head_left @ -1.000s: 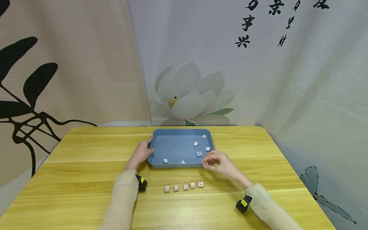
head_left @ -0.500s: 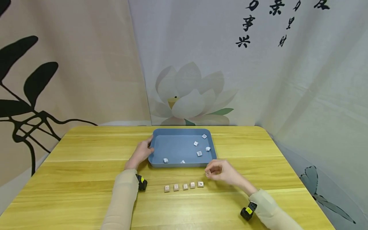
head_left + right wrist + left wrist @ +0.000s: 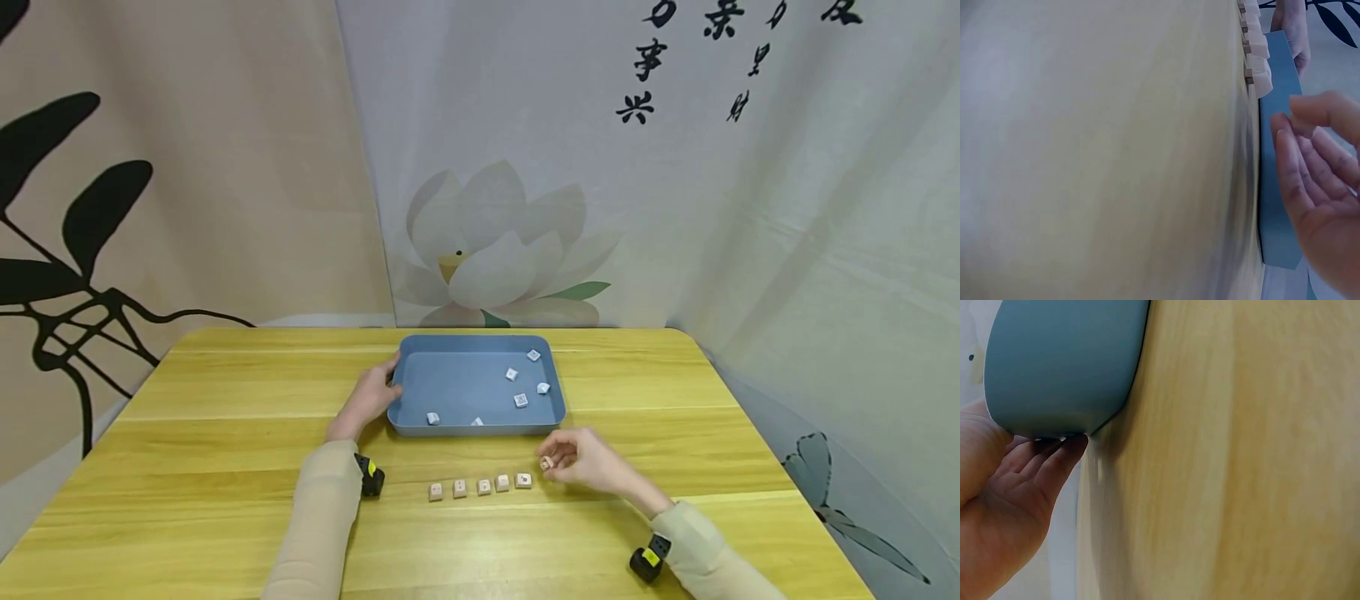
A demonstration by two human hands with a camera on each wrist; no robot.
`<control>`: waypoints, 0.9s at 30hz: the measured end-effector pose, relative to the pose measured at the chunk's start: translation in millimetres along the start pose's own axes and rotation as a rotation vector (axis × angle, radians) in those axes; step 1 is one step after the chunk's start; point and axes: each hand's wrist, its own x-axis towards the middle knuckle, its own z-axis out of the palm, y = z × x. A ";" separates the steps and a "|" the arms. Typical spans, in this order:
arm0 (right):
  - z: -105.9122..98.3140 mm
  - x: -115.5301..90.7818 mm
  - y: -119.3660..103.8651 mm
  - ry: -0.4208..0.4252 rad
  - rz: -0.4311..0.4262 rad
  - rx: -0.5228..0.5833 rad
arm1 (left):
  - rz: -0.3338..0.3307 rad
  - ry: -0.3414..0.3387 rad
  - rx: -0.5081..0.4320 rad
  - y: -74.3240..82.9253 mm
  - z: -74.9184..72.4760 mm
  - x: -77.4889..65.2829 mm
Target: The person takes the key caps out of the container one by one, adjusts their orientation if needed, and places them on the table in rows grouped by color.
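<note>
My left hand point(image 3: 364, 405) grips the left end of a shallow blue tray point(image 3: 446, 375). In the left wrist view the thumb lies at the tray's rim and the fingers point(image 3: 1063, 465) reach under its corner. Between thumb and fingertips, my right hand point(image 3: 589, 462) pinches a small pale keycap point(image 3: 547, 462) just above the table, in front of the tray's right corner. To its left, several similar keycaps point(image 3: 483, 487) stand in a row on the wood, markings upward. The right wrist view mostly hides the held keycap behind the fingers.
Inside the tray lie several loose keycaps point(image 3: 521, 401), most toward its right side, some tipped over. A wooden table point(image 3: 225, 467) carries everything. Printed cloth point(image 3: 495, 167) hangs behind its far edge.
My right hand has come away from the tray's front right corner toward me, carrying the keycap down near the right end of the row. The left hand and tray stay put.
</note>
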 end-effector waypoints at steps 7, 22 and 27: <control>2.5 -0.6 1.5 -0.012 -0.030 -0.025 | -0.014 -0.005 -0.013 -1.3 0.3 0.8; 6.9 3.4 3.2 -0.021 -0.035 -0.164 | -0.006 -0.004 -0.018 -2.8 -0.2 1.0; 7.3 4.6 5.0 -0.021 -0.033 -0.172 | 0.004 0.005 -0.010 -2.0 -0.8 0.0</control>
